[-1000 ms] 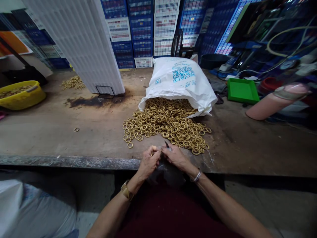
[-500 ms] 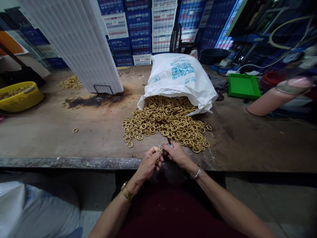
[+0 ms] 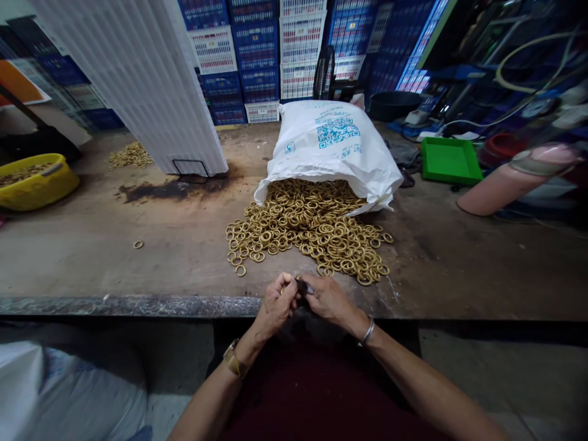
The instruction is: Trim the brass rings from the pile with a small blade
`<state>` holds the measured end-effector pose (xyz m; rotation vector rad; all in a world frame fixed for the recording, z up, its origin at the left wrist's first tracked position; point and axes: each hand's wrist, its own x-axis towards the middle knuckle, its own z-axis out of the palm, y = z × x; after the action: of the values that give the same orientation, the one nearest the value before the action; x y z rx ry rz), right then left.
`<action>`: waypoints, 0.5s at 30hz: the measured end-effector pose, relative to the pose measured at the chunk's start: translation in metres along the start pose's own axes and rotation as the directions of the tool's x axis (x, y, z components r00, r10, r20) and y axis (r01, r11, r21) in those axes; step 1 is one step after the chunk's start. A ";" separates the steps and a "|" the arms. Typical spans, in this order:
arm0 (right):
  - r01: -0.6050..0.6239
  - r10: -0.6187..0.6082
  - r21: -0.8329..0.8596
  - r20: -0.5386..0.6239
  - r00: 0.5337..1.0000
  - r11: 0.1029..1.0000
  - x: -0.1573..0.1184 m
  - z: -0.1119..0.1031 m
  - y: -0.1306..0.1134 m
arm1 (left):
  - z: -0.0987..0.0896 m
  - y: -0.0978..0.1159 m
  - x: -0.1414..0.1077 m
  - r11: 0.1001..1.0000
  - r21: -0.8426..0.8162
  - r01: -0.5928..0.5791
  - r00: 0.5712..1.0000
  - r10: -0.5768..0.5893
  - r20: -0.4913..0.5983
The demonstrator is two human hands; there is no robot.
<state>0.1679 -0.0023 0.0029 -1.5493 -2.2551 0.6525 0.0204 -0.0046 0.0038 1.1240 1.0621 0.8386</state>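
Observation:
At the table's front edge, my left hand (image 3: 277, 304) is closed with its fingers curled, and a bit of a gold-coloured ring (image 3: 282, 291) shows between them. My right hand (image 3: 331, 301) grips a small dark-bladed tool (image 3: 302, 286), whose exact kind I cannot make out. Its blade points left and meets the left fingertips. Just beyond both hands lies a heap of gold-coloured rings (image 3: 316, 229), spilling from the mouth of a white woven sack (image 3: 307, 144). One loose ring (image 3: 138, 244) lies apart on the left.
The wooden table (image 3: 184, 269) carries a yellow tub (image 3: 39, 190) of small pieces, a smaller pile of rings (image 3: 131, 155), a leaning white corrugated panel (image 3: 151, 92), a green tray (image 3: 450, 162) and a pink cylinder (image 3: 496, 187). Stacked crates (image 3: 257, 58) stand behind. A white sack (image 3: 68, 392) sits lower left.
The tool in my right hand has swung from pointing away to pointing left, against the left fingers. Both hands have drawn closer together. The view has shifted slightly.

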 end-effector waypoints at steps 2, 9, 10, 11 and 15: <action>-0.027 0.028 -0.050 0.013 1.000 0.998 0.001 0.002 0.000 | 0.000 0.000 -0.001 1.000 0.023 -0.005 1.000 0.006 -0.017; -0.198 0.186 -0.236 -0.074 0.980 0.951 0.003 0.001 0.009 | 0.002 0.011 -0.018 0.963 -0.245 0.111 0.989 -0.083 0.121; -0.215 0.195 -0.242 -0.103 0.975 0.946 0.003 0.000 0.011 | 0.002 0.012 -0.019 0.941 -0.311 0.130 0.986 -0.091 0.137; -0.233 0.205 -0.241 -0.136 0.969 0.942 0.001 -0.002 0.013 | 0.002 0.012 -0.020 0.918 -0.371 0.142 0.986 -0.096 0.139; -0.358 0.294 -0.210 -0.284 0.913 0.910 -0.005 -0.009 0.024 | 0.000 0.008 -0.013 0.851 -0.506 0.143 0.989 -0.112 0.091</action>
<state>0.1930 0.0023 -0.0023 -2.0405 -1.9700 0.2281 0.0167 -0.0148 0.0150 0.6143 0.7861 0.9065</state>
